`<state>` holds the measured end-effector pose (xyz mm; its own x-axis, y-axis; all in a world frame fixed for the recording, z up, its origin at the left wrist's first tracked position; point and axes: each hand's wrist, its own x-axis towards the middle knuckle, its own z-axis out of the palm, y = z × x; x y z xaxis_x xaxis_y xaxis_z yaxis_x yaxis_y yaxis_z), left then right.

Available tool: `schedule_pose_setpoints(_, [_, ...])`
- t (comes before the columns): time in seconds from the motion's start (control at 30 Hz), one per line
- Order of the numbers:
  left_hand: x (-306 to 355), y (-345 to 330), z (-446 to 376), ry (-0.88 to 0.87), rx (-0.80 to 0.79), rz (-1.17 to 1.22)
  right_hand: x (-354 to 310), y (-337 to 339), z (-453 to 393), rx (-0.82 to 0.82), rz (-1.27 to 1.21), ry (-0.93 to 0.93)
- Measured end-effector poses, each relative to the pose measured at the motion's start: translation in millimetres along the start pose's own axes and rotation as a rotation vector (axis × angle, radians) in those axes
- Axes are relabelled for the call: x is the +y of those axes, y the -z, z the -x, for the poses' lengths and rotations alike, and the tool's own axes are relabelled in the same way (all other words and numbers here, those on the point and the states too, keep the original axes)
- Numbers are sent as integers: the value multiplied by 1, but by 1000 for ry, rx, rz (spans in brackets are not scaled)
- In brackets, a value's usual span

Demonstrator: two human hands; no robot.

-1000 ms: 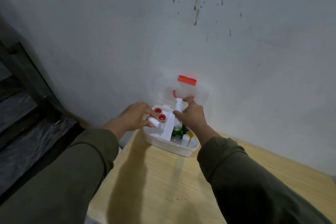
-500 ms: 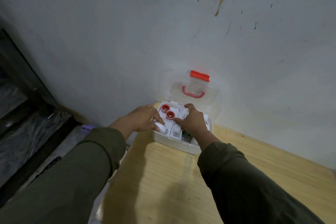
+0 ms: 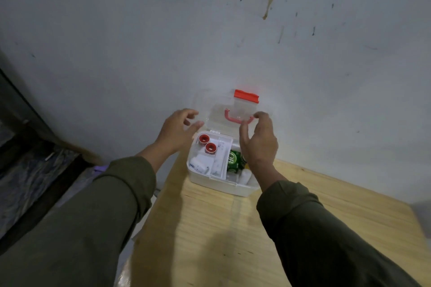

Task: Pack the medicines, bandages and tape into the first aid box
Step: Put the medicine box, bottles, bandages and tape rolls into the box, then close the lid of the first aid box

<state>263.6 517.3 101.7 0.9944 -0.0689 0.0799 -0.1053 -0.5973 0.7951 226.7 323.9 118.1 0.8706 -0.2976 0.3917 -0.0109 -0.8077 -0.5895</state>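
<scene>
White box [image 3: 219,185]: red-cored tapes [image 3: 207,143], green carton [image 3: 234,160].

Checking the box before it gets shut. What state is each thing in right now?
Clear lid: open, standing up against the wall.
First aid box: open, holding items.
Two red-capped tape rolls: in the tray's left compartment.
Green packet: inside, right of the tray.
Left hand: open, empty, at the lid.
Right hand: open, empty, at the lid.

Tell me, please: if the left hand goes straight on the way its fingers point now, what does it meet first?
Most likely the left edge of the clear lid, which stands open against the wall. The left hand is open, with fingers aimed up and right at it. Depth is unclear, so it may already be nearly touching.
</scene>
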Motion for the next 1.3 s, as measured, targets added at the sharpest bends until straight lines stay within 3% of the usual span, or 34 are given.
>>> schedule_pose_setpoints(0.13, [33, 2, -23, 105, 9, 154, 9, 14, -20, 218, -80, -161])
schedule_pose_setpoints(0.33, [58, -3, -46, 168, -120, 170, 25, 22, -34, -41, -110, -248])
schedule_pose_setpoints(0.47, [59, -7, -41, 162, -131, 163, 23, 23, -32, -60, -108, -267])
schedule_pose_setpoints(0.9, [58, -20, 27, 169, -21, 180, 38, 25, 24, -28, -60, -107])
schedule_pose_setpoints(1.3, [33, -41, 78, 187, -62, 15, 67, 27, 88, -236, 121, 70])
